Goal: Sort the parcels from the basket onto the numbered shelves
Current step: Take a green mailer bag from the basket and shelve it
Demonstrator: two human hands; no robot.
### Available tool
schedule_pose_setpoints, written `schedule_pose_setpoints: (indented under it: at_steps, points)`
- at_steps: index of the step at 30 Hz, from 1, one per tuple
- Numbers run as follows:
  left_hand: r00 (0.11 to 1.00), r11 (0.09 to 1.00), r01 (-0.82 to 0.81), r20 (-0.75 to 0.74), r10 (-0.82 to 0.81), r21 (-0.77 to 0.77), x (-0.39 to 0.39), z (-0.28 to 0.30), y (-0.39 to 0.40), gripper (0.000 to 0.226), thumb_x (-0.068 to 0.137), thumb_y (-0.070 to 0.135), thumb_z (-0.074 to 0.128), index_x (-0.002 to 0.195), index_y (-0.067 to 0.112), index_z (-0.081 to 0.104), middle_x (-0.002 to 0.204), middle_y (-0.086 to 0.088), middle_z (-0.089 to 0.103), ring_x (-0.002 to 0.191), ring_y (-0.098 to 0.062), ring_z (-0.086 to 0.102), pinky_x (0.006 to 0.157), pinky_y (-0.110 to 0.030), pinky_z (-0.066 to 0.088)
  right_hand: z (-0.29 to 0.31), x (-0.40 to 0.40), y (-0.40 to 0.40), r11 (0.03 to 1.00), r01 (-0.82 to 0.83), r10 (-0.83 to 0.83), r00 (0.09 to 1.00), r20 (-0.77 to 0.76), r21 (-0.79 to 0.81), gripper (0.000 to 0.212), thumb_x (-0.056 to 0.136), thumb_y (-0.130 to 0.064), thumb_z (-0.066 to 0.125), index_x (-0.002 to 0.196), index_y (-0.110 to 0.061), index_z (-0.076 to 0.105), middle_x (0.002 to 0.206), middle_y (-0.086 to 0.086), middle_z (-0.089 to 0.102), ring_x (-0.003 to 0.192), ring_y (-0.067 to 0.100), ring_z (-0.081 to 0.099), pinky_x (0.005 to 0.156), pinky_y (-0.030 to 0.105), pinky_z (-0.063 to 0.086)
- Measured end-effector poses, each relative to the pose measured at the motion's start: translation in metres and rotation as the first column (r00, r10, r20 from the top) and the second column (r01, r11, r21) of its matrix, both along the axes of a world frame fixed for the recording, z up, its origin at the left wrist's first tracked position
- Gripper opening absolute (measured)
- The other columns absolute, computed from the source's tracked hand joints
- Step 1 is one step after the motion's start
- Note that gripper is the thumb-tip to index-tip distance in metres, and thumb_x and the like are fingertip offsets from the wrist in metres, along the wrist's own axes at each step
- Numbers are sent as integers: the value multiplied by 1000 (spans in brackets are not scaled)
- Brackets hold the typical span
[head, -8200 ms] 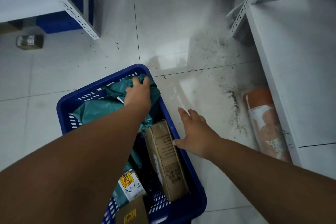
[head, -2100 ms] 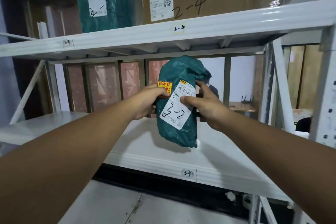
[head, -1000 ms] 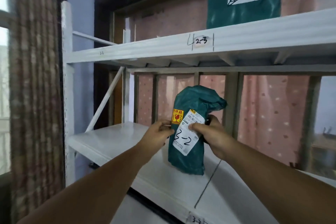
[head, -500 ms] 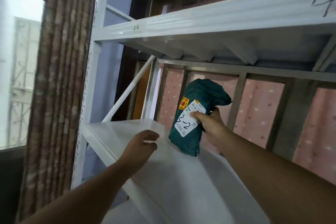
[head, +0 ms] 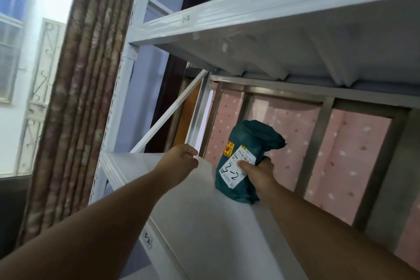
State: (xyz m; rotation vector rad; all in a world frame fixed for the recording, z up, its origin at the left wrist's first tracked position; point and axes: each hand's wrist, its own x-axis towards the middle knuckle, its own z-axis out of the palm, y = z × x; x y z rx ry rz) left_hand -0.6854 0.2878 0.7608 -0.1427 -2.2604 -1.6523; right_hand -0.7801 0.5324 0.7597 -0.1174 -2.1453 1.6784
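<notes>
A dark green plastic parcel [head: 246, 143] with a white label marked "3-2" stands upright on the white shelf [head: 204, 223], near its back. My right hand [head: 258, 171] grips it low on its right side, thumb across the label. The shelf's front edge carries a small tag [head: 147, 239] reading "3-2". My left hand [head: 181, 158] hovers left of the parcel with fingers loosely curled, holding nothing and not touching the parcel. The basket is out of view.
The upper shelf [head: 250, 9], tagged "2-2", hangs close above. A white perforated upright [head: 123, 88] and a diagonal brace [head: 168, 112] bound the left end. A patterned curtain [head: 86, 98] and a window [head: 22, 63] lie further left; pink dotted panels [head: 284, 141] stand behind.
My right hand has carried the parcel further left and set its bottom on the shelf. My left hand, off the parcel since half a second ago, has lifted slightly beside it.
</notes>
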Motion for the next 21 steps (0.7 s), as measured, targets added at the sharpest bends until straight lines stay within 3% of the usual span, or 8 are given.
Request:
schedule_pose_setpoints:
  at_steps: [4,8,12,17,21]
  points:
    - [997,997,-78,20,79,-18,6,-15,-26,22,98,8,66,120,13,70,109,-5,68,85,-10,62,63,-18,47,-3,3,-7,988,76,-79,997,23,137,74,75,-34,87,133,-11,47,122,3,38,111,29,55,101,49,53]
    - [990,989,-143,13,143,-40,10,-19,-47,21,97,7,67,117,13,71,100,-2,68,80,-7,59,63,-15,43,-6,3,-8,973,126,-135,990,36,195,91,69,-42,91,141,-11,43,131,9,40,125,35,50,104,51,50]
    - [984,985,-172,38,172,4,16,-19,-66,20,93,7,71,111,15,74,99,-8,71,82,-19,65,80,-32,57,-8,9,-11,961,165,-183,981,67,222,105,64,-51,91,146,-13,38,138,12,43,130,38,47,104,54,49]
    - [988,989,-147,35,148,-25,32,-9,-74,27,90,8,74,116,15,73,104,-8,70,80,-15,61,68,-24,49,-1,20,-14,967,170,-188,978,85,188,129,51,-63,90,154,-19,25,150,13,35,135,42,43,105,61,47]
    - [990,990,-136,44,137,-25,49,1,-78,32,90,8,74,121,16,70,105,-4,67,82,-16,60,73,-26,50,7,41,-14,960,179,-200,976,82,214,124,64,-57,90,158,-20,19,157,13,29,140,43,40,109,61,43]
